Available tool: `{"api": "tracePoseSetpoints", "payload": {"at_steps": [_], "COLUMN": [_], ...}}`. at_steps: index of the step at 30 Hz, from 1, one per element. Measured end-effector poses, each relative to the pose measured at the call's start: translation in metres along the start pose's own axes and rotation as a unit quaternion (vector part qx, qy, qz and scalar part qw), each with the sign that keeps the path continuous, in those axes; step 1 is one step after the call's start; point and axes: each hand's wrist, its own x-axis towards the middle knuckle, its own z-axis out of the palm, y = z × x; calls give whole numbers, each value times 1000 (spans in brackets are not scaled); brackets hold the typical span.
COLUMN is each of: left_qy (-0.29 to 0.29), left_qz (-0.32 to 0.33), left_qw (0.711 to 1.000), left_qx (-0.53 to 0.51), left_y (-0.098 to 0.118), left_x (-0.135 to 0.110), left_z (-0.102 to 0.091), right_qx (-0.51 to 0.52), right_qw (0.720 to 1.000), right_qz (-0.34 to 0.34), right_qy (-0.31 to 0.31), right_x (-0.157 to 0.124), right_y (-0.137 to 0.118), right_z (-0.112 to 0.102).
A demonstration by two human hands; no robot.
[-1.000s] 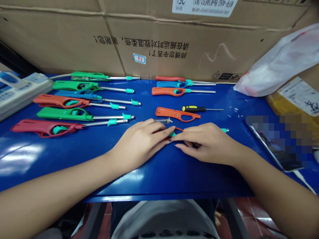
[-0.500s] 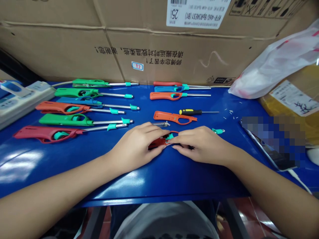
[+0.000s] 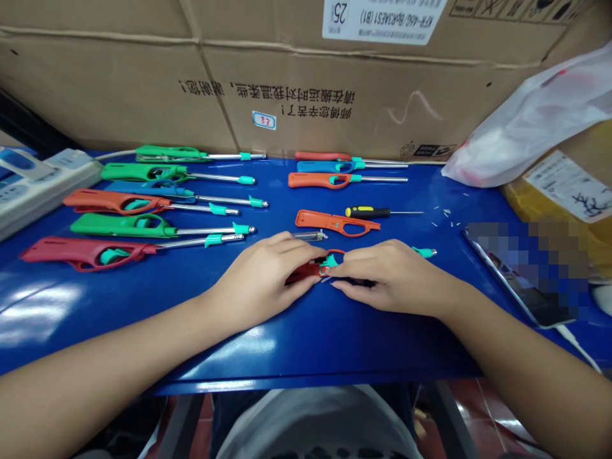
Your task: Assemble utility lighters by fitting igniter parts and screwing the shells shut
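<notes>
Low over the blue table, my left hand (image 3: 270, 274) is closed around the handle end of an orange lighter shell (image 3: 306, 273), whose inside faces up. A teal trigger (image 3: 329, 261) sits in the shell. My right hand (image 3: 394, 274) is closed at the other side, its fingertips pressed on small parts by the trigger; those parts are too small to make out. Just behind my hands lie a loose orange shell half (image 3: 335, 222) and a small clear part with a metal end (image 3: 310, 236). Beside my right hand, a teal tip (image 3: 424, 252) pokes out.
Several long-necked lighters (image 3: 112, 225) lie in a column at left, with 3 more (image 3: 319, 181) at the back. A black and yellow screwdriver (image 3: 368, 211), small white pins (image 3: 446, 211), a phone (image 3: 516, 280) and a power strip (image 3: 52, 182) share the table (image 3: 248, 357). A cardboard box (image 3: 157, 83) stands behind.
The view has shifted slightly. My right fingertips have moved a little at the shell beside the trigger; my left hand keeps its hold.
</notes>
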Motion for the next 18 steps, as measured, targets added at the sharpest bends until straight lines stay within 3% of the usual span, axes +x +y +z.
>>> {"api": "tracePoseSetpoints", "payload": {"at_steps": [8,13,16,18], "left_qy": [-1,47,91,81], "left_qz": [-15,-19,-37,-54], "left_qw": [1000,998,993,990], "left_qx": [-21,36,71,103], "left_y": [-4,-4,-10,-18], "left_x": [-1,5,9,10], "left_z": [2,-16,-29,-32], "right_qx": [45,95,56,36], "right_qw": [998,989,988,989], "right_qz": [35,110,143,146], "right_qy": [10,39,19,5], "right_x": [1,0,-3,-5], "right_y": [1,4,7,9], "right_z": [3,-8,-18,-23]}}
